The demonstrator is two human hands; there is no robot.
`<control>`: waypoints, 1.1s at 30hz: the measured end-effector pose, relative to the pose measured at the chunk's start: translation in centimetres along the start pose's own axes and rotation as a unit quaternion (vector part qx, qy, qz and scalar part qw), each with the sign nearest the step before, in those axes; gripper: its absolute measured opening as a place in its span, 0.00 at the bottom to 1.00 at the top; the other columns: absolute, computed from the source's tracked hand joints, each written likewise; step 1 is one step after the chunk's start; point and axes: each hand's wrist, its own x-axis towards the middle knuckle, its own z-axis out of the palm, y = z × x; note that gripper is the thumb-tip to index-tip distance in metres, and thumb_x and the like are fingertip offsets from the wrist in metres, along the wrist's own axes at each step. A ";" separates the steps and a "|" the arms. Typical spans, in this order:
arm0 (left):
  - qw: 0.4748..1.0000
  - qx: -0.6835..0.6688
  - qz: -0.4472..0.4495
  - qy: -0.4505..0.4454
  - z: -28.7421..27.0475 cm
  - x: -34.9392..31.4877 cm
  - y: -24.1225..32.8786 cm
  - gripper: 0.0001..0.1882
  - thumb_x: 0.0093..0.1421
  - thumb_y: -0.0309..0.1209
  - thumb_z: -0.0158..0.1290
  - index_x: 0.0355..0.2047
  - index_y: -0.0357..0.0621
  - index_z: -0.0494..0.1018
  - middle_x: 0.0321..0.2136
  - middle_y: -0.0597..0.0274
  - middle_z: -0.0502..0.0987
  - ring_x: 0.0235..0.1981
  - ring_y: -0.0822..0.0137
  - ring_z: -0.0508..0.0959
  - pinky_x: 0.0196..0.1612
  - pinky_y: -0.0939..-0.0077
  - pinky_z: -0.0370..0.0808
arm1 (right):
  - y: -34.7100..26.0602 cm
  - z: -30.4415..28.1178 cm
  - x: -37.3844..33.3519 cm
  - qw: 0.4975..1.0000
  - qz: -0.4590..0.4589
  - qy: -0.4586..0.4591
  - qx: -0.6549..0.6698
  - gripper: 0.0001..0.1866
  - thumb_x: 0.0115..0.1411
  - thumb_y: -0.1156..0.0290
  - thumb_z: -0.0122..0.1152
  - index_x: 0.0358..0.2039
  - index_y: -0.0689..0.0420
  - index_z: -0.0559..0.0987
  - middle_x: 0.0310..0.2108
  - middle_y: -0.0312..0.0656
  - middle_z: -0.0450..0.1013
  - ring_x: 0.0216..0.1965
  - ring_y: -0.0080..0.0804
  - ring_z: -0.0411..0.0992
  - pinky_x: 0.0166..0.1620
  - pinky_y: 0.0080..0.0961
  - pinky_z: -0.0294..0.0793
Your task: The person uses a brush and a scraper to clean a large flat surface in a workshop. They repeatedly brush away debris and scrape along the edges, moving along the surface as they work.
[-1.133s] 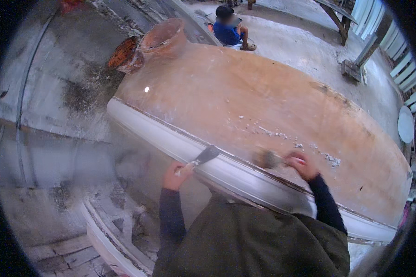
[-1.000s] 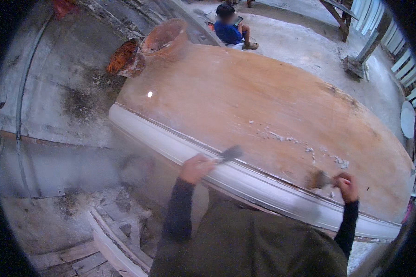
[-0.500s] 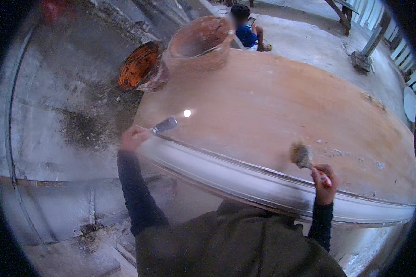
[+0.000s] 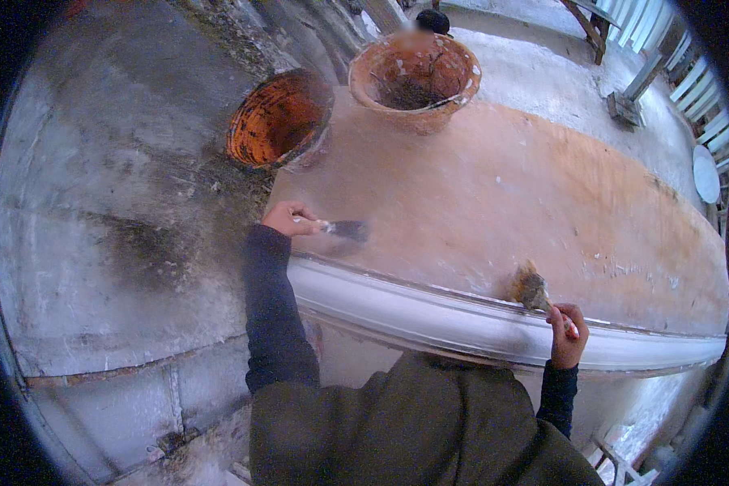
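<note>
A long white moulding (image 4: 429, 317) with a ridged profile lies along the near edge of a wooden tabletop (image 4: 462, 211). My left hand (image 4: 287, 219) grips the handle of a putty knife (image 4: 348, 231), whose flat metal blade points right over the wood, past the moulding's left end. In my right hand (image 4: 569, 328) is a paintbrush (image 4: 533, 289) with a red and white handle. Its clumped, pale bristles are at the moulding's far edge; whether they touch it I cannot tell.
An orange-lined bucket (image 4: 277, 125) leans at the table's far left corner. Beside it stands a crusted clay-coloured tub (image 4: 417, 85). White crumbs (image 4: 624, 270) dot the wood at right. Behind the tub, a person's head (image 4: 433, 22) shows. A wooden post (image 4: 641, 81) rises beyond the table.
My left hand has lifted the putty knife off the moulding's left end, over the wood. The view has shifted, and the tub now hides most of the seated person. My right hand keeps the brush low.
</note>
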 end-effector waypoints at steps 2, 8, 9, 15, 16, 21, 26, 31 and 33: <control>0.998 -0.050 0.016 0.030 -0.1 -0.4 -0.1 0.10 0.38 0.28 0.61 0.23 0.40 0.74 0.21 0.64 0.74 0.25 0.75 0.72 0.30 0.80 0.68 | -0.3 -0.3 -0.2 1.000 0.010 0.015 0.000 0.04 0.52 0.74 0.55 0.25 0.62 0.72 0.19 0.36 0.69 0.22 0.19 0.66 0.27 0.14 0.65; 0.996 -0.072 -0.058 0.008 -1.0 -0.6 -7.8 0.12 0.39 0.30 0.61 0.25 0.40 0.74 0.23 0.63 0.75 0.26 0.74 0.73 0.32 0.80 0.69 | -0.2 -0.6 0.3 0.999 -0.016 0.015 -0.026 0.05 0.52 0.72 0.55 0.26 0.61 0.72 0.18 0.36 0.69 0.21 0.19 0.67 0.26 0.14 0.65; 0.993 -0.054 -0.096 -0.039 -0.5 0.1 -6.9 0.13 0.39 0.32 0.60 0.27 0.41 0.74 0.25 0.61 0.75 0.28 0.72 0.74 0.33 0.78 0.69 | -0.2 -0.2 0.3 1.000 -0.012 0.014 -0.013 0.05 0.52 0.73 0.55 0.26 0.61 0.72 0.18 0.36 0.69 0.21 0.19 0.67 0.26 0.14 0.65; 0.991 0.055 0.012 -0.120 9.8 4.3 4.0 0.15 0.39 0.37 0.59 0.27 0.44 0.74 0.26 0.58 0.75 0.31 0.64 0.74 0.36 0.74 0.68 | -0.1 1.7 1.3 0.998 -0.046 -0.030 -0.018 0.04 0.52 0.73 0.54 0.26 0.61 0.73 0.16 0.36 0.69 0.21 0.18 0.66 0.25 0.14 0.65; 0.994 0.018 0.030 -0.101 9.7 3.9 3.7 0.14 0.40 0.37 0.59 0.26 0.44 0.74 0.25 0.58 0.75 0.30 0.65 0.73 0.36 0.75 0.68 | -0.3 1.8 1.6 0.998 -0.044 -0.042 -0.002 0.04 0.53 0.73 0.54 0.26 0.61 0.73 0.17 0.36 0.68 0.21 0.18 0.66 0.25 0.14 0.65; 0.995 -0.094 0.020 0.032 3.3 -2.9 5.0 0.13 0.43 0.36 0.58 0.25 0.40 0.73 0.23 0.63 0.73 0.26 0.71 0.72 0.33 0.77 0.68 | -0.8 4.3 3.9 0.988 -0.011 -0.109 0.105 0.05 0.53 0.72 0.53 0.27 0.61 0.73 0.20 0.37 0.69 0.23 0.19 0.67 0.26 0.15 0.66; 0.956 -0.076 -0.073 0.274 -1.7 -11.7 -0.1 0.12 0.45 0.33 0.56 0.26 0.38 0.73 0.24 0.62 0.74 0.28 0.71 0.72 0.34 0.77 0.68 | -2.5 16.7 5.4 0.932 -0.150 -0.324 0.061 0.10 0.50 0.71 0.54 0.34 0.56 0.75 0.31 0.38 0.72 0.31 0.28 0.70 0.35 0.24 0.69; 0.917 -0.209 -0.137 0.310 -3.8 -15.1 -8.2 0.16 0.44 0.34 0.58 0.33 0.43 0.70 0.25 0.66 0.72 0.23 0.76 0.70 0.25 0.81 0.68 | -7.2 36.0 2.4 0.865 -0.219 -0.431 0.137 0.11 0.53 0.67 0.53 0.34 0.59 0.74 0.32 0.38 0.72 0.33 0.26 0.70 0.37 0.22 0.70; 0.934 -0.193 -0.093 0.285 -4.7 -13.5 -10.9 0.16 0.43 0.35 0.57 0.30 0.39 0.72 0.25 0.65 0.73 0.25 0.73 0.71 0.30 0.78 0.68 | -5.6 39.7 3.9 0.875 -0.051 -0.441 0.194 0.12 0.53 0.67 0.52 0.35 0.59 0.74 0.30 0.39 0.73 0.31 0.26 0.71 0.35 0.22 0.70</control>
